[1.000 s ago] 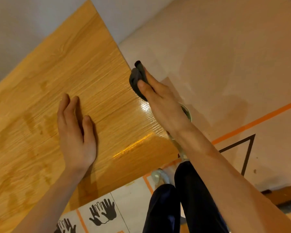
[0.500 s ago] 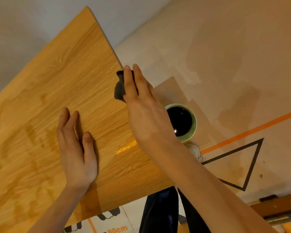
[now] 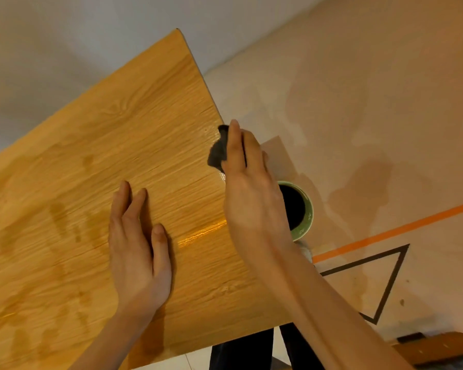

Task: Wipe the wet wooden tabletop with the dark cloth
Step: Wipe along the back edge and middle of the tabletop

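The wooden tabletop (image 3: 91, 166) fills the left of the head view, with darker wet patches across its left part and a shiny wet strip near its right edge. My right hand (image 3: 249, 193) presses the dark cloth (image 3: 218, 153) flat on the table's right edge, fingers stretched over it; only the cloth's left part shows. My left hand (image 3: 138, 252) lies flat on the wood, fingers together, a little left of the right hand, holding nothing.
A green cup (image 3: 304, 212) with a dark inside stands on the floor just right of the table edge, partly behind my right wrist. Orange tape (image 3: 393, 231) and a black tape triangle (image 3: 385, 284) mark the floor. My dark trouser legs (image 3: 241, 351) show below the table.
My right hand has come from the table's right edge onto the wood, flattening over the cloth and sliding it slightly left. The left hand has stayed flat in place.
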